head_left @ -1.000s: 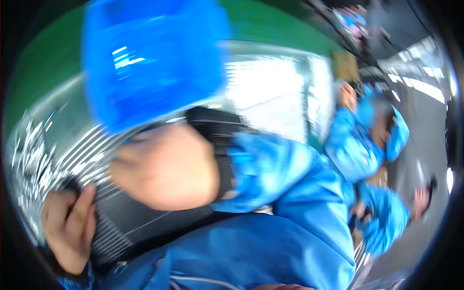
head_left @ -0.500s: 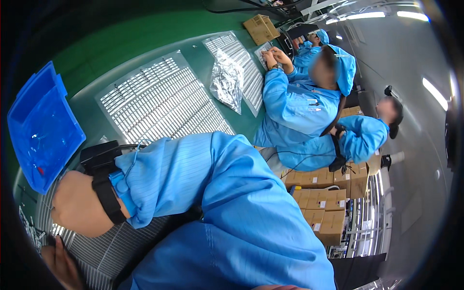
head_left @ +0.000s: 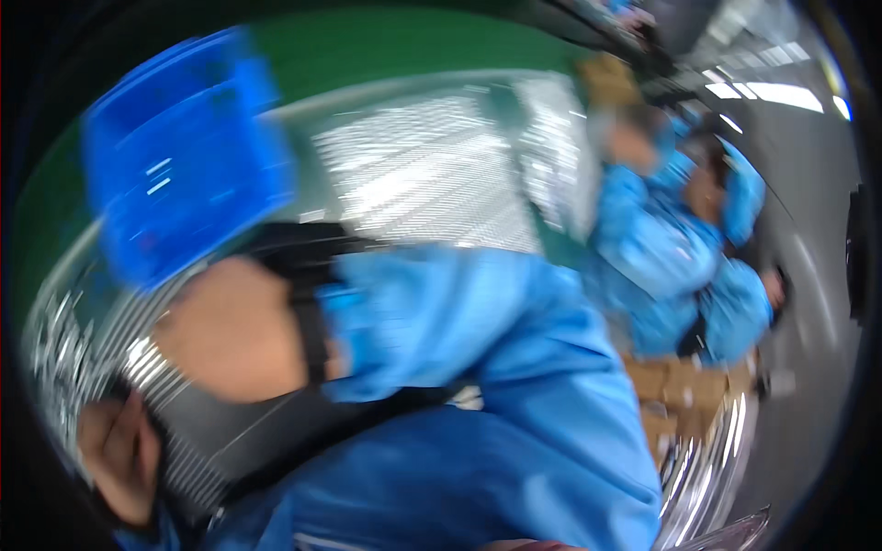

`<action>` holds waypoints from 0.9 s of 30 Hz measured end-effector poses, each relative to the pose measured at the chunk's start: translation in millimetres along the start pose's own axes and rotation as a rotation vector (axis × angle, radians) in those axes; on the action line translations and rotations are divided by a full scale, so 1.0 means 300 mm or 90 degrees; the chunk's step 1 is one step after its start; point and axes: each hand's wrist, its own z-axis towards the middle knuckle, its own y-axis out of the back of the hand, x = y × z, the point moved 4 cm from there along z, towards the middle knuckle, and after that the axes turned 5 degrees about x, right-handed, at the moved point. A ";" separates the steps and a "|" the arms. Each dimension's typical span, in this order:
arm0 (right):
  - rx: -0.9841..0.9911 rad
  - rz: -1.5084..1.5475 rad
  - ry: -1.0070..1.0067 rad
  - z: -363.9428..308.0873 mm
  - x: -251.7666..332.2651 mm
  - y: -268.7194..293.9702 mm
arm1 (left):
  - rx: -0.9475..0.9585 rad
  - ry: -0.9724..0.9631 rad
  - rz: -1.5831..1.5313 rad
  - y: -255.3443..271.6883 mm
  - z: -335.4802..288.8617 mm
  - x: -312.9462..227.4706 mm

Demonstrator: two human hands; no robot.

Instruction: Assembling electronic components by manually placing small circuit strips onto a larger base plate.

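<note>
My right hand point(head_left: 234, 331), with a black strap around its wrist, reaches over a sheet of narrow metallic strips point(head_left: 184, 473). Its back faces up and its fingers are hidden and blurred. At the lower left, my left hand point(head_left: 121, 450) lies beside the same sheet, its fingers bent and close together. Whatever they hold, if anything, cannot be made out. A blue plastic bin point(head_left: 197, 174) stands just beyond my right hand, with a few small pieces inside.
Another sheet of shiny strips point(head_left: 423, 170) lies on the green table point(head_left: 386, 46), with crumpled clear plastic point(head_left: 556, 156) beside it. To the right are co-workers in blue coats point(head_left: 657, 239), a cardboard box point(head_left: 608, 81) and stacked cartons point(head_left: 684, 390).
My view has swung, so the bin, sheets and co-workers sit farther right and are blurred. More of my left hand shows. Both hands remain near the strip sheet.
</note>
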 end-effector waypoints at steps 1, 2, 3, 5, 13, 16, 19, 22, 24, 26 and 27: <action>-0.052 -0.088 -0.017 -0.039 0.009 0.021 | -0.033 -0.023 0.012 0.045 0.062 -0.078; -0.058 -0.080 0.057 -0.079 -0.025 0.129 | -0.003 -0.038 -0.005 0.081 0.132 -0.126; -0.021 0.035 0.089 -0.078 -0.066 0.120 | -0.005 -0.063 -0.019 0.051 0.168 -0.110; 0.067 0.112 0.071 -0.039 -0.037 0.163 | -0.018 -0.048 -0.008 0.043 0.123 -0.135; 0.129 0.140 0.034 -0.011 -0.025 0.160 | -0.130 -0.089 0.063 -0.008 0.105 -0.129; 0.115 0.114 0.056 0.006 -0.005 0.162 | -0.189 -0.105 0.056 0.013 0.095 -0.124; 0.112 0.117 0.034 0.013 0.007 0.162 | -0.147 0.015 -0.023 0.038 0.079 -0.128; 0.110 0.093 0.023 0.019 0.024 0.147 | -0.135 -0.031 -0.037 0.033 0.068 -0.108; 0.113 0.080 0.023 0.018 0.027 0.140 | -0.139 -0.025 -0.046 0.023 0.070 -0.106; 0.102 0.071 0.020 0.018 0.032 0.146 | -0.143 -0.016 -0.051 0.028 0.073 -0.113; 0.106 0.071 0.023 0.018 0.036 0.153 | -0.148 -0.004 -0.061 0.037 0.075 -0.119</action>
